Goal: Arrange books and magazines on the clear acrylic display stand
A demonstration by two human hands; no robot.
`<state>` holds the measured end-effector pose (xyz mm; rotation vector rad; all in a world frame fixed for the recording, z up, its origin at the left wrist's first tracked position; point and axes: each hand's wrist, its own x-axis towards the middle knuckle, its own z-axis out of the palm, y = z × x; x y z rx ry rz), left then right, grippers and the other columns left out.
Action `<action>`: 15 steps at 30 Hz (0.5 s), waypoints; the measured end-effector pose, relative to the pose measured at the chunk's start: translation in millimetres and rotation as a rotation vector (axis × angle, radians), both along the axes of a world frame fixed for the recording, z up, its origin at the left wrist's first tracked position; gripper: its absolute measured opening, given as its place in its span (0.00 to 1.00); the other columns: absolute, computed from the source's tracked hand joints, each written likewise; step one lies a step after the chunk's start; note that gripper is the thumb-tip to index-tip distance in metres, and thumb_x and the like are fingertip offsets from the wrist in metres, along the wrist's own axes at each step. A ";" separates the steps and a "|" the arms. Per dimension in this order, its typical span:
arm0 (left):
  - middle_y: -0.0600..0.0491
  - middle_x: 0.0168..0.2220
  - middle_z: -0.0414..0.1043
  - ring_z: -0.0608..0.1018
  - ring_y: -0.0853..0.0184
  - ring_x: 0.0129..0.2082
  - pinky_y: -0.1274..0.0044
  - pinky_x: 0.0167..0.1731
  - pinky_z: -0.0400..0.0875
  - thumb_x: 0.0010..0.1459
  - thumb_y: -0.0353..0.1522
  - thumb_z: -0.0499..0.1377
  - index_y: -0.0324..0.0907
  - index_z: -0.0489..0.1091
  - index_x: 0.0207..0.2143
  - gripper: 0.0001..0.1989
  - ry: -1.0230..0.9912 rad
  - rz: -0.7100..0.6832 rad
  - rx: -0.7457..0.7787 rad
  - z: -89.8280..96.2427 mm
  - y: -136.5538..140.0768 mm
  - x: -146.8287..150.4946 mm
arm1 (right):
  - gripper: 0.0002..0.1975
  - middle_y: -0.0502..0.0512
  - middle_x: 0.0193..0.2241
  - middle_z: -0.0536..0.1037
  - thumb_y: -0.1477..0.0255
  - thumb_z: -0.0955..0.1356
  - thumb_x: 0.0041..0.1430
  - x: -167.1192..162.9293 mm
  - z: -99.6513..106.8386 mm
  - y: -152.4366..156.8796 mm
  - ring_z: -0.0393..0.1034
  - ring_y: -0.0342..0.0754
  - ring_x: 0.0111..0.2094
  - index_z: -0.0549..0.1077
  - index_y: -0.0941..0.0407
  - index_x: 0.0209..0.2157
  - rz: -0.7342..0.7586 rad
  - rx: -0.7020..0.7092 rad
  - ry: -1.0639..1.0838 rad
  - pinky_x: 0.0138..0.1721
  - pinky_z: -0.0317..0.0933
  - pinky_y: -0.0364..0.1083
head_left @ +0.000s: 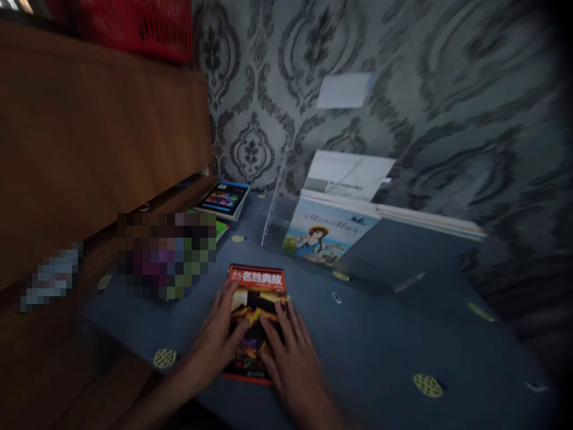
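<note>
A book with a red and black cover and large white characters lies face up near the front of the table. My left hand rests on its left edge, fingers stretched out and the thumb across the cover. On the right part of the cover lies my right hand, its fingers spread. Neither hand is wrapped around the book. Beyond it, a book with a drawn girl in a yellow hat leans upright in a clear stand.
More books stand to the right in the clear holder. At the back left lies a stack of books; a blurred-out pile sits nearer. A wooden cabinet bounds the left side, with a red basket on top. Patterned wall rises behind.
</note>
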<state>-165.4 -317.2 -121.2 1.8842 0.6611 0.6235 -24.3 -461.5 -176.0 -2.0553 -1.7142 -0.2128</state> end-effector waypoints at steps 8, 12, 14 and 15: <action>0.39 0.57 0.71 0.73 0.50 0.58 0.62 0.57 0.67 0.43 0.31 0.71 0.40 0.69 0.52 0.31 -0.322 0.290 -0.922 22.5 41.9 7.5 | 0.38 0.62 0.64 0.64 0.57 0.69 0.59 31.6 -43.5 3.8 0.64 0.65 0.61 0.56 0.49 0.67 0.033 0.182 -0.281 0.50 0.71 0.58; 0.37 0.43 0.80 0.80 0.46 0.48 0.63 0.50 0.73 0.38 0.29 0.74 0.34 0.74 0.38 0.22 -0.247 0.140 -1.114 26.5 39.8 15.9 | 0.31 0.60 0.57 0.74 0.62 0.68 0.62 35.2 -54.0 12.1 0.72 0.60 0.55 0.60 0.46 0.65 -0.006 0.245 -0.434 0.47 0.74 0.52; 0.38 0.40 0.81 0.81 0.46 0.46 0.64 0.48 0.75 0.36 0.32 0.76 0.34 0.75 0.34 0.22 -0.244 0.090 -1.167 27.2 34.5 21.1 | 0.29 0.59 0.54 0.77 0.68 0.68 0.62 32.4 -51.2 15.0 0.74 0.59 0.53 0.63 0.45 0.64 -0.024 0.227 -0.477 0.46 0.75 0.51; 0.39 0.40 0.81 0.81 0.46 0.46 0.65 0.48 0.75 0.34 0.33 0.76 0.34 0.76 0.34 0.23 -0.255 0.092 -1.189 27.4 32.3 23.6 | 0.28 0.60 0.54 0.77 0.70 0.68 0.61 30.5 -48.4 16.0 0.74 0.59 0.53 0.65 0.45 0.63 -0.044 0.217 -0.471 0.46 0.75 0.52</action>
